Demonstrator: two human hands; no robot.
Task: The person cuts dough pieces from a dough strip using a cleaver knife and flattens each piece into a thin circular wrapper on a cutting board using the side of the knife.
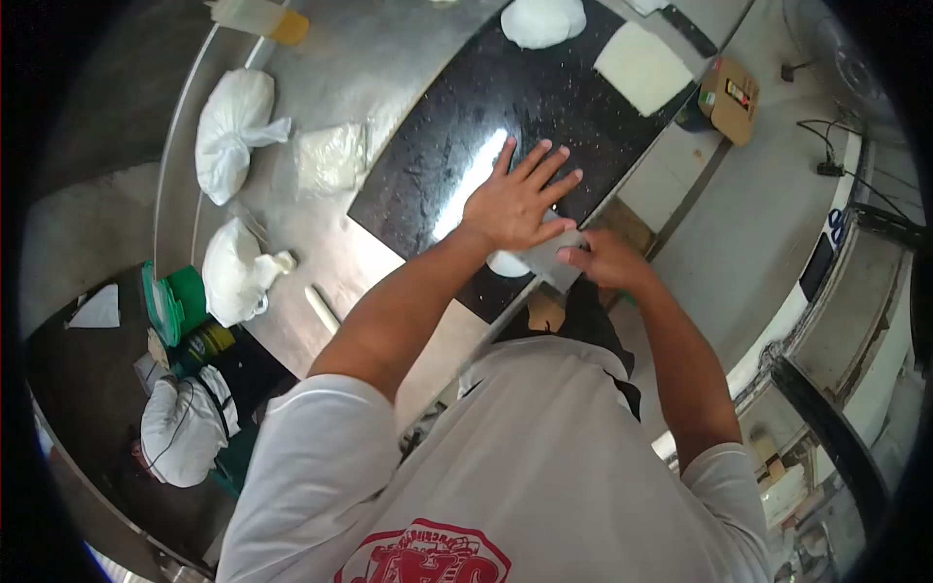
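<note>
My left hand (515, 202) is spread with its fingers apart over the black board (418, 160); whether its palm touches the surface is unclear. Close to its thumb, my right hand (612, 260) is closed on a flat grey scraper (556, 255) at the board's near edge. A small piece of white dough (507, 263) shows beneath my left wrist, partly hidden. Farther up the board lie a rounded white dough lump (544, 21) and a flat square white sheet (643, 68).
Left on the metal table are a tied white bag (233, 136), a flat clear packet (331, 158), another white bag (233, 272), a white stick (322, 309) and a bottle (258, 19). A person (190, 428) is at lower left. A cardboard box (731, 102) stands right.
</note>
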